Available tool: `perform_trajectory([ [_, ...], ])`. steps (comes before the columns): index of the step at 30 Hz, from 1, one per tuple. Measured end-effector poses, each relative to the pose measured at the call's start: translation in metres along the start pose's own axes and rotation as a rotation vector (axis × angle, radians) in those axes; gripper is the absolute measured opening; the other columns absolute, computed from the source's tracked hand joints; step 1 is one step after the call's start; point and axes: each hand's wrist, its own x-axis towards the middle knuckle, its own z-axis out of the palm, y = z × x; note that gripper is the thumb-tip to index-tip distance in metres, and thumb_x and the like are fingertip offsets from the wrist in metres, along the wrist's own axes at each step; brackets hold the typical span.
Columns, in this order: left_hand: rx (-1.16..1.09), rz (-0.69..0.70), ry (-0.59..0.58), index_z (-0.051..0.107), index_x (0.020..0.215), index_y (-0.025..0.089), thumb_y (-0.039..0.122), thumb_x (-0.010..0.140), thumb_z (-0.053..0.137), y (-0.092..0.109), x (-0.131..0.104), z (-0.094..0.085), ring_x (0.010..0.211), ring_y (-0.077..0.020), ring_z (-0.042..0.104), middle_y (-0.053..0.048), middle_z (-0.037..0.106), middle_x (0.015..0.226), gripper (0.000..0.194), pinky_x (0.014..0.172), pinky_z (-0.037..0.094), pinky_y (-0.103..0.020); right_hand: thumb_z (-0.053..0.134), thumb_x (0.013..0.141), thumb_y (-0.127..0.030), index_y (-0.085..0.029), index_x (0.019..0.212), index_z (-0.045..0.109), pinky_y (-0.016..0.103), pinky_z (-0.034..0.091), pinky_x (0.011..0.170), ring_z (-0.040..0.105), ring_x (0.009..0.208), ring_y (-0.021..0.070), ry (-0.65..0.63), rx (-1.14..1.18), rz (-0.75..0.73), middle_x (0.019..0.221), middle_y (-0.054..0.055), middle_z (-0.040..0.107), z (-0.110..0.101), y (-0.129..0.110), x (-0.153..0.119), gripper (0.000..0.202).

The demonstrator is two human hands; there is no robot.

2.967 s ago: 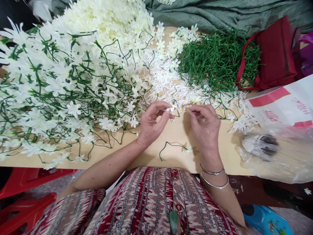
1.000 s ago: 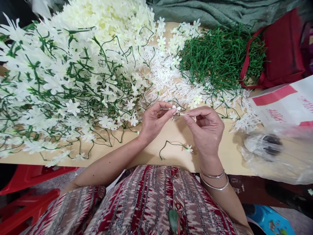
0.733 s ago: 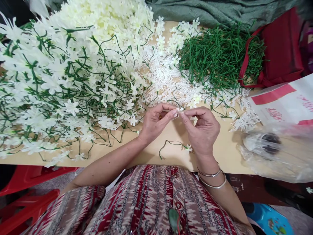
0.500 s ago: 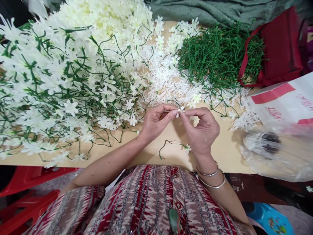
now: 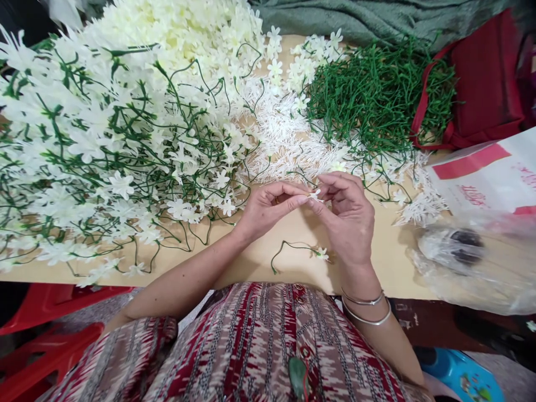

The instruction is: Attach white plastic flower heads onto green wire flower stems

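Observation:
A small white flower (image 5: 315, 195) is pinched between the thumb and fingers of my left hand (image 5: 268, 209). My right hand (image 5: 349, 218) meets it from the other side, its thumb and fingertips closed at the same flower. Below the hands, a green stem with a white flower (image 5: 321, 253) lies on the table (image 5: 251, 268). Behind them are loose white stamen sticks (image 5: 288, 139). A tangle of green stems (image 5: 377, 95) lies beyond to the right, and loose white petals (image 5: 301, 67) lie beside it.
Flowers on green stems (image 5: 125, 145) cover the table's left side, with a heap of pale blossoms (image 5: 188, 28) behind. At the right are a red bag (image 5: 486, 84), a printed paper bag (image 5: 481, 173) and a clear plastic bag (image 5: 494, 268). Red stools (image 5: 54, 304) stand below left.
Both hands have shifted slightly right with the small flower, which is now tilted flatter. My right hand has turned, and its fingers are raised a little higher.

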Motion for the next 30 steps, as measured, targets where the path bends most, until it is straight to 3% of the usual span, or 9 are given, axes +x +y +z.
perform_trajectory([
  [4, -0.022, -0.043, -0.07, 0.079, 0.091, 0.022, 0.044, 0.092, 0.08, 0.003, 0.001, -0.002, 0.099, -0.0167, 0.077, -0.004, 0.082, 0.101, 0.022, 0.097, 0.06, -0.034, 0.085, 0.08, -0.02, -0.028, 0.089, 0.078, 0.041, 0.057, 0.09, 0.067, 0.104, 0.0198, -0.106, 0.057, 0.022, 0.113, 0.003, 0.069, -0.008, 0.0, 0.004, 0.013],
  [8, -0.005, -0.04, -0.058, 0.078, 0.098, 0.021, 0.045, 0.096, 0.076, 0.006, -0.001, 0.001, 0.11, -0.0188, 0.076, -0.006, 0.081, 0.11, 0.024, 0.102, 0.06, -0.034, 0.087, 0.079, -0.018, -0.027, 0.082, 0.077, 0.044, 0.056, 0.095, 0.069, 0.104, 0.02, -0.084, 0.07, -0.032, 0.109, 0.001, 0.07, -0.012, -0.001, 0.005, 0.014],
  [11, 0.046, -0.031, -0.036, 0.078, 0.106, 0.02, 0.046, 0.096, 0.075, 0.006, -0.003, 0.004, 0.106, -0.0189, 0.076, -0.007, 0.08, 0.112, 0.028, 0.098, 0.061, -0.033, 0.086, 0.08, -0.019, -0.029, 0.083, 0.077, 0.042, 0.057, 0.091, 0.069, 0.106, 0.0203, -0.053, -0.005, -0.125, 0.108, 0.0, 0.07, -0.013, -0.002, 0.005, 0.014],
  [18, 0.072, -0.005, -0.021, 0.08, 0.098, 0.021, 0.045, 0.094, 0.078, 0.003, -0.004, 0.004, 0.089, -0.0157, 0.076, -0.004, 0.082, 0.096, 0.024, 0.087, 0.062, -0.03, 0.08, 0.084, -0.012, -0.03, 0.086, 0.076, 0.035, 0.057, 0.076, 0.068, 0.088, 0.0162, -0.018, -0.141, -0.313, 0.091, -0.002, 0.069, -0.009, -0.005, 0.002, 0.018],
  [22, 0.088, 0.016, -0.02, 0.078, 0.101, 0.021, 0.045, 0.097, 0.073, 0.007, -0.005, 0.003, 0.09, -0.0154, 0.075, -0.005, 0.08, 0.096, 0.025, 0.088, 0.062, -0.03, 0.079, 0.086, -0.015, -0.027, 0.083, 0.071, 0.039, 0.058, 0.08, 0.07, 0.087, 0.018, 0.0, -0.154, -0.268, 0.089, -0.002, 0.072, -0.006, -0.003, 0.0, 0.015],
  [27, 0.102, 0.015, -0.011, 0.072, 0.12, 0.021, 0.039, 0.098, 0.072, 0.012, -0.008, 0.007, 0.109, -0.0225, 0.076, -0.01, 0.077, 0.124, 0.028, 0.102, 0.062, -0.037, 0.079, 0.087, -0.019, -0.026, 0.082, 0.068, 0.043, 0.057, 0.085, 0.071, 0.088, 0.0197, 0.074, -0.076, -0.19, 0.09, -0.001, 0.074, -0.007, -0.001, 0.001, 0.014],
  [30, 0.193, 0.074, -0.012, 0.072, 0.119, 0.022, 0.029, 0.1, 0.068, 0.021, -0.006, 0.003, 0.114, -0.0232, 0.075, -0.01, 0.075, 0.128, 0.021, 0.103, 0.062, -0.039, 0.081, 0.085, -0.018, -0.025, 0.08, 0.067, 0.04, 0.056, 0.081, 0.07, 0.085, 0.0191, 0.135, -0.038, -0.169, 0.087, -0.001, 0.073, -0.009, -0.001, 0.004, 0.016],
])
